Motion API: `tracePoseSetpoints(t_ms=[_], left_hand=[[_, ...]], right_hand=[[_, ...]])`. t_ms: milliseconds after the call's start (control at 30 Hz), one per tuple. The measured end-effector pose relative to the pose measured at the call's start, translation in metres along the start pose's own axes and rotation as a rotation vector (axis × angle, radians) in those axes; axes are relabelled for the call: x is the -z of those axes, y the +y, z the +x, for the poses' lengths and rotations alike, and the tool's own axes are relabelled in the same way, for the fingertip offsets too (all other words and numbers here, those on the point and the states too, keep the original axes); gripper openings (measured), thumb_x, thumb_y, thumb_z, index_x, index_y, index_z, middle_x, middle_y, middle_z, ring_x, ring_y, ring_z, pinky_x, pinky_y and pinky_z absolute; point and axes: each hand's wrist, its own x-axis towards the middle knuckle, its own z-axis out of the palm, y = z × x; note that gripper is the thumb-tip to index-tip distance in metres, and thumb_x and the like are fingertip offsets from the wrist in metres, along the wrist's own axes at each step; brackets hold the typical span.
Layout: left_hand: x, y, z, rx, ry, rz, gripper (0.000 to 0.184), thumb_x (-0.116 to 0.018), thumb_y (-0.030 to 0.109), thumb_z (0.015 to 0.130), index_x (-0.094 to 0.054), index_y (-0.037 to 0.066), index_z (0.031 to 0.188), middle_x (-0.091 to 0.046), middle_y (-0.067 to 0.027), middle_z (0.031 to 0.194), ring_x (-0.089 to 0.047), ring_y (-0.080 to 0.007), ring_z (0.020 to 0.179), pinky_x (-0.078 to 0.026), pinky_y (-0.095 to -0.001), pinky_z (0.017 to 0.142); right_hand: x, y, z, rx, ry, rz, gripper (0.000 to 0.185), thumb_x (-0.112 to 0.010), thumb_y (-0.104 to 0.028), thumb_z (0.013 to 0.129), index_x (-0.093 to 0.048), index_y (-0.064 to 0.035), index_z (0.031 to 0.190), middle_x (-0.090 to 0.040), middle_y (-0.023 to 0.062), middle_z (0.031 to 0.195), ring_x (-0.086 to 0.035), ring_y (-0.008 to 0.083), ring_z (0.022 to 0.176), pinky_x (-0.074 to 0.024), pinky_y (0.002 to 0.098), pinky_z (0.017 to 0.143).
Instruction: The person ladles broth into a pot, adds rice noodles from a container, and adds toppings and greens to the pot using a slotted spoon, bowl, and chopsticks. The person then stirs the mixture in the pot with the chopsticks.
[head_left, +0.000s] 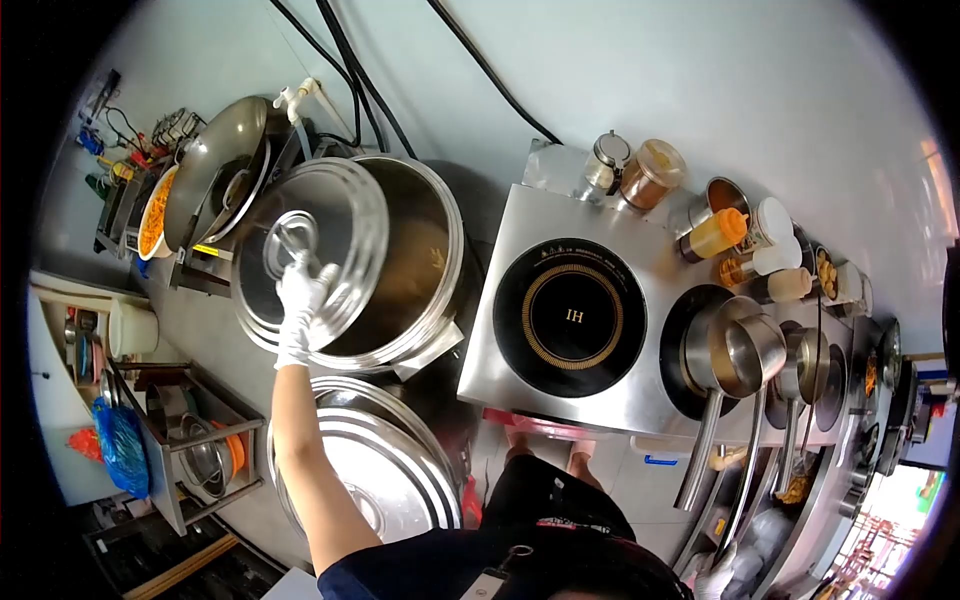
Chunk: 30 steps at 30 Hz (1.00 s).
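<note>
The person's left hand (303, 295), in a white glove, is closed on the handle of a large round metal lid (345, 235), with the wrist below the handle. The lid is over the left part of a big steel pot (410, 290), leaving the right part of its mouth uncovered; brownish liquid shows inside, with a few pale bits near the right wall. The lid is slightly blurred. The right hand (715, 575), also gloved, is at the lower right edge of the view, its fingers closed around the lower end of a long-handled ladle (757, 355). The ladle's bowl overlaps a saucepan (708, 350) on the steel counter (530, 215). Left of that saucepan, 1 round black induction plate (570, 317) is set in the counter, marked with a gold ring. Along the back stand jars and bottles, among them 1 squeeze bottle (715, 235) with an orange cap. Below the pot are more large round metal lids (370, 470). At the upper left, a wok (215, 160) leans beside a bowl (157, 215) of orange food.
</note>
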Motion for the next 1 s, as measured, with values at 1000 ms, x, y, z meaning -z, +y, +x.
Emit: tracePoseSetpoints(t_ms=[1000], left_hand=[[-0.214,0.661,-0.561,-0.725,-1.270,-0.845,0.036,-0.059,0.024,0.094,-0.057,-0.003,0.118,-0.065,-0.0078,0.098,-0.062,-0.0170,0.090,-0.051,-0.0299,0.076]], right_hand=[[-0.053,0.090,0.115,0.569,-0.060,0.645,0.050,-0.059,-0.013,0.077,-0.049,-0.0057,0.126,-0.061,0.0167,0.081,-0.061,0.0372,0.068,-0.0513,0.0462,0.067]])
